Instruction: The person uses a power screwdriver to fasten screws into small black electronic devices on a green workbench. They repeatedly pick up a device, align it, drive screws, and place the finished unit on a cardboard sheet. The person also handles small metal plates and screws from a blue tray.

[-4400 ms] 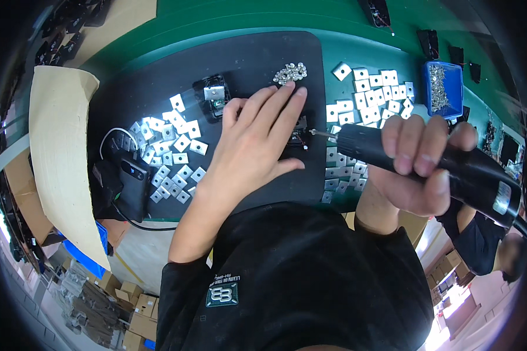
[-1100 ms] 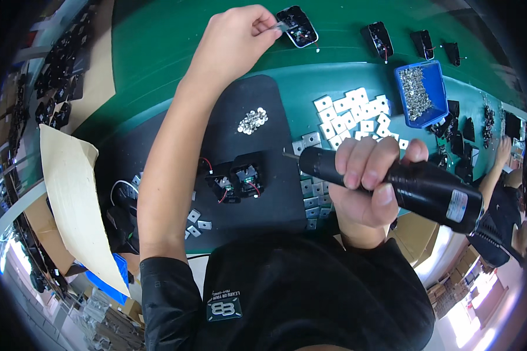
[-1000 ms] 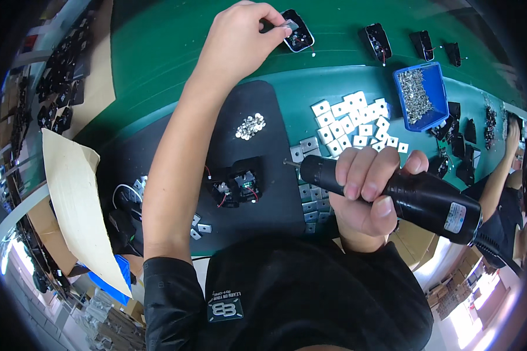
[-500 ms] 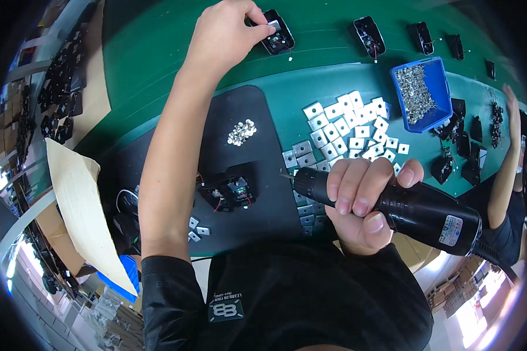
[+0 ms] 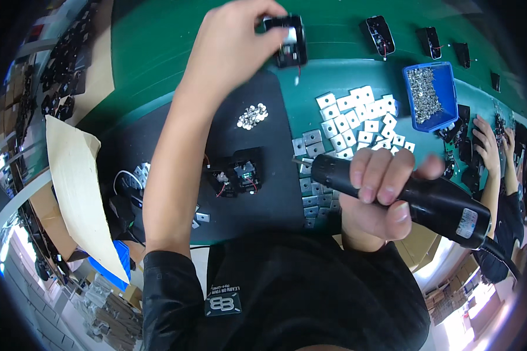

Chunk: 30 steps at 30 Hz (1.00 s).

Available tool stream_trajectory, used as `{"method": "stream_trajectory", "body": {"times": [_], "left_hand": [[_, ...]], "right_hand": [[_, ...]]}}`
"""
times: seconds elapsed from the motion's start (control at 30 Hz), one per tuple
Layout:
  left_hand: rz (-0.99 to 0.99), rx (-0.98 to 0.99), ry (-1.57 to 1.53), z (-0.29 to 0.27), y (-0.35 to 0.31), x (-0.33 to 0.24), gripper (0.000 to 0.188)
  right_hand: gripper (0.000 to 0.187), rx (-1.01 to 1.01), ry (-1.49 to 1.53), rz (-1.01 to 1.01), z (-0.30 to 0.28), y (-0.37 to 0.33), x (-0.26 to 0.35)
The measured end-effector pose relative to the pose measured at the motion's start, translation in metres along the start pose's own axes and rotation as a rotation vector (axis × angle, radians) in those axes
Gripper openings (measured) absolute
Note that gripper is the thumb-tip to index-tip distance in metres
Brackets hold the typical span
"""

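At the far side, my left hand (image 5: 234, 50) pinches the edge of a black plastic housing (image 5: 297, 51). A silvery metal plate (image 5: 289, 36) shows inside it, and a short wire with a white plug trails from its near end. Whether the housing is lifted off the green surface I cannot tell. My right hand (image 5: 380, 190) is wrapped round a black electric screwdriver (image 5: 444, 210), held above the near part of the bench with its bit pointing left. Between my arms, a pair of black housings with circuit boards (image 5: 240, 175) lies on the dark mat (image 5: 275, 205).
A pile of small screws (image 5: 252, 116) sits on the mat. Square metal plates with holes (image 5: 357, 120) are scattered to its right. Behind them stands a blue bin of screws (image 5: 444, 111). More black housings (image 5: 380, 36) line the far green strip. A co-worker's hands (image 5: 488, 143) are at right.
The housing in my left hand has turned, its far end swinging right, and shifted slightly nearer. The screwdriver stays in my right hand. A second co-worker hand has come into sight.
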<state>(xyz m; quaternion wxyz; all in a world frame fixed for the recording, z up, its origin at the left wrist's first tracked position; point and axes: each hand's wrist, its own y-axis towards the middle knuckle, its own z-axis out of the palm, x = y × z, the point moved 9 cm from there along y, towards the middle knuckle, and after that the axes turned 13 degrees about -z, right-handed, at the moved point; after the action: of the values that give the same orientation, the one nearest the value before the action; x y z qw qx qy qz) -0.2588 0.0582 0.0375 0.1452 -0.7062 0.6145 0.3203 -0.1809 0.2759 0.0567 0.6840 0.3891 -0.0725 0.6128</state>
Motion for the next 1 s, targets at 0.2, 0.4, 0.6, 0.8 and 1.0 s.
{"method": "stream_trajectory", "body": {"times": [0.2, 0.4, 0.6, 0.8, 1.0], "left_hand": [[-0.1, 0.221, 0.164, -0.003, -0.108, -0.017, 0.022], [-0.18, 0.13, 0.058, -0.018, -0.144, -0.022, 0.037], [0.059, 0.098, -0.081, -0.027, -0.165, -0.048, 0.04], [0.095, 0.069, -0.191, -0.026, -0.181, -0.045, 0.024], [0.084, 0.038, -0.177, -0.032, -0.186, -0.044, 0.023]], "right_hand": [[0.055, -0.031, 0.032, -0.107, -0.001, 0.01, 0.023], [0.042, -0.002, 0.078, -0.029, 0.017, 0.014, 0.024], [0.043, 0.029, 0.16, -0.016, 0.034, 0.009, 0.025], [0.043, 0.049, 0.188, 0.005, 0.042, 0.001, 0.027], [0.044, 0.065, 0.187, 0.037, 0.047, -0.006, 0.022]]}}
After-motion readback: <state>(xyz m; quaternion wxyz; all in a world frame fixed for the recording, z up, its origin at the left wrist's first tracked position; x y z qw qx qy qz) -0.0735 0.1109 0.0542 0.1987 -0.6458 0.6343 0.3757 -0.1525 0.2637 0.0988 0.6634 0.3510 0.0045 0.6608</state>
